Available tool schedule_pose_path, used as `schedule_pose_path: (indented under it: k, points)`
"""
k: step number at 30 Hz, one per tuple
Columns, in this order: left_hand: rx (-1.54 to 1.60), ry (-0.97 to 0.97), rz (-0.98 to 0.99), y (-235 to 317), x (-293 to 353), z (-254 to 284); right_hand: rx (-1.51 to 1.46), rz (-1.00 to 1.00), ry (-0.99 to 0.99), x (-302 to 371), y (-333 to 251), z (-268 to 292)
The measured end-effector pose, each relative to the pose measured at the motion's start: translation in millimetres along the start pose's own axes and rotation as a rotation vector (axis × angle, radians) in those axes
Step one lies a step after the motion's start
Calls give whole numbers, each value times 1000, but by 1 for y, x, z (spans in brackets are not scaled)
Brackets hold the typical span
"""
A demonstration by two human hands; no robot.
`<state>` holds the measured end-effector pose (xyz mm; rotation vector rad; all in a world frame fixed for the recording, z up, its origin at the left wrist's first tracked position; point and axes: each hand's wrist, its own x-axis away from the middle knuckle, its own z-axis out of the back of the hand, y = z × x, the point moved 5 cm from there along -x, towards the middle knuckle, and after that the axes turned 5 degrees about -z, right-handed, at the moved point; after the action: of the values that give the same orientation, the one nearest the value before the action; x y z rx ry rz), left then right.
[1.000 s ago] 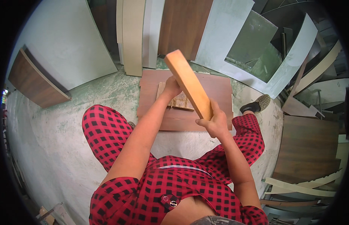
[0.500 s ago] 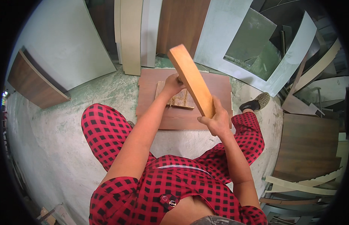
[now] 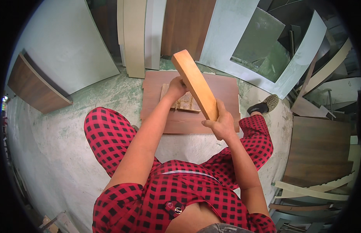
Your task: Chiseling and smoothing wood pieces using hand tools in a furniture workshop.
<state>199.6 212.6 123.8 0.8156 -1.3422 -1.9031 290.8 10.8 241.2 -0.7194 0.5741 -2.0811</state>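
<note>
A person in red-and-black checked clothes is seen from above, sitting on a pale, stained floor (image 3: 52, 155) with legs spread. A thick, light wooden block (image 3: 195, 84) is gripped at its near end by the right hand (image 3: 221, 125), fingers wrapped tight around it; the block is raised and slants up and away toward the upper left. The left hand (image 3: 176, 86) is pressed down on a small pale piece (image 3: 185, 103) lying on a brown board (image 3: 188, 120) flat on the floor between the knees. The hand appears curled, but its fingers are partly hidden by the block, so it cannot be told whether something is pinched in them. The piece itself is partly covered by the block and hand; faint grid-like lines are made out on it, though its material is unclear.

A dark shoe (image 3: 266, 105) is seen past the right knee. Sheets and panels in white, brown and grey-green are leaned against the far wall, bent by the lens and cut off at the dark rim. Offcuts are piled at the right, hard to tell apart.
</note>
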Motion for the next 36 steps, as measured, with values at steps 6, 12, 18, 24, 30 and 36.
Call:
schedule_pose_path:
  k: [6,12,18,24,30,36]
  points:
    - [313,148,289,-33,-6,27,-337,-92,-52,-4,5,-3]
    - [213,134,184,-37,-7,23,-377,88,148,-1,0,5]
    - [14,13,66,-2,1,8,-197,309,260,5,-7,12]
    - [-100,24,-97,11,4,6,26,70,53,1,-3,-1]
    - [19,-27,111,-8,-1,1,-258,365,273,11,-15,9]
    - [-60,-94,49,-13,-3,1,38,130,133,0,0,1]
